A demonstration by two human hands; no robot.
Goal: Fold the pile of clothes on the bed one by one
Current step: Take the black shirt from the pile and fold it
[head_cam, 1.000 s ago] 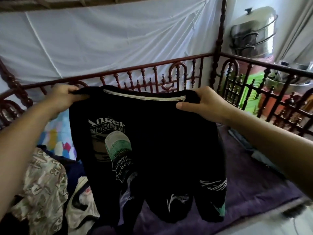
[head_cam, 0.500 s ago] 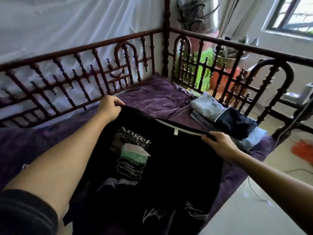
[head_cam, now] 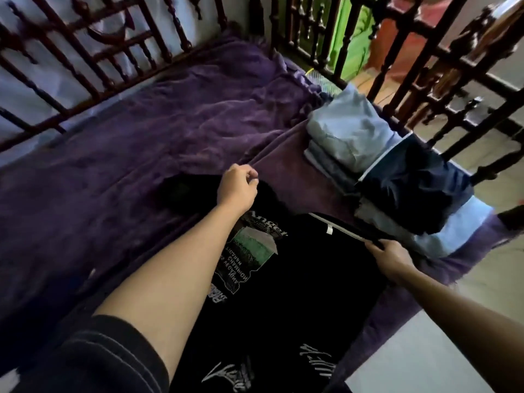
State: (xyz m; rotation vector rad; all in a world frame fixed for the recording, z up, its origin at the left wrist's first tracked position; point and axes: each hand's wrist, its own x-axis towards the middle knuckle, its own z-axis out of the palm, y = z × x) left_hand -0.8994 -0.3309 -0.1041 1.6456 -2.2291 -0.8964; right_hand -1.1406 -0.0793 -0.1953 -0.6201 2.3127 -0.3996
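Black T-shirt [head_cam: 297,279], white and green print: spread print-up on the purple bedsheet [head_cam: 141,165] at your 6 o'clock, collar toward 1 o'clock. Your left hand [head_cam: 238,188] and right hand [head_cam: 392,255] grip its shoulders. Folded stack [head_cam: 354,131] at 2 o'clock, just beside the collar: pale blue pieces, one dark navy piece on top.

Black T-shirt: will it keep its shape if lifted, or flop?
Probably floppy: the black T-shirt drapes limply across the bed, sleeve crumpled. Likely light: the right hand holds its shoulder by a pinch.
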